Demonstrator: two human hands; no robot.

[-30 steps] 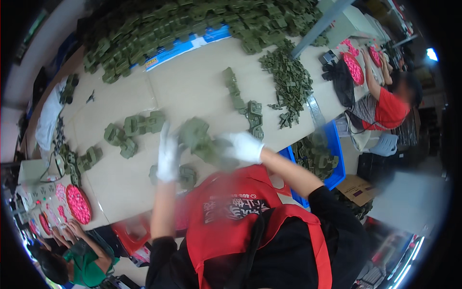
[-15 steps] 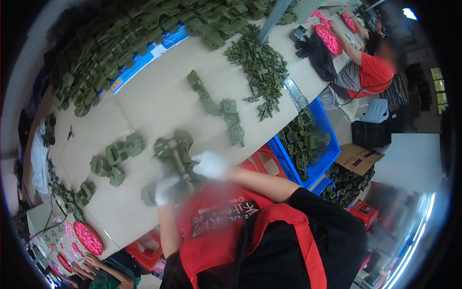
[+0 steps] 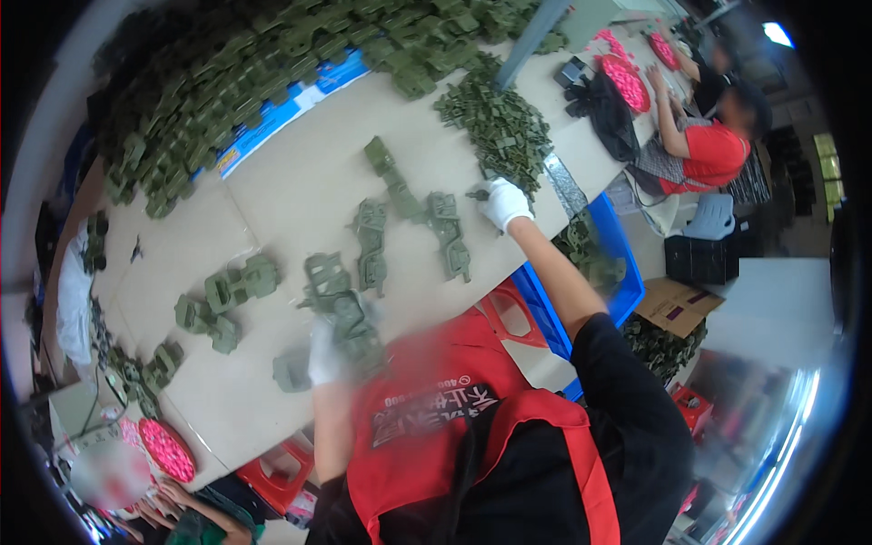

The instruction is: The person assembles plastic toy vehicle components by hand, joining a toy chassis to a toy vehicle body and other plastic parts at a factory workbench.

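My left hand [image 3: 325,352], in a white glove and blurred, is closed around a dark green molded plastic part [image 3: 350,318] close to my apron. Another green piece [image 3: 292,372] is beside that hand. Stretched out to the right, my white-gloved right hand [image 3: 507,204] has its fingers curled down at the near edge of a heap of small green plastic pieces [image 3: 500,123]. A small loose piece [image 3: 478,194] lies by its fingertips; what the fingers hold is hidden. Between my hands lie a green bracket-like part [image 3: 370,245] and a joined pair [image 3: 447,236].
Large green parts [image 3: 300,54] are piled along the far side on blue packaging [image 3: 282,118]. More parts [image 3: 238,283] lie at left. A blue bin [image 3: 618,259] with green parts stands at right, near a red stool [image 3: 513,313]. Co-workers sit by pink-filled trays [image 3: 625,84].
My right hand has left the part near my apron and reached right to the heap of small pieces. One bracket-like part now lies beside the joined pair. My left hand keeps its hold.
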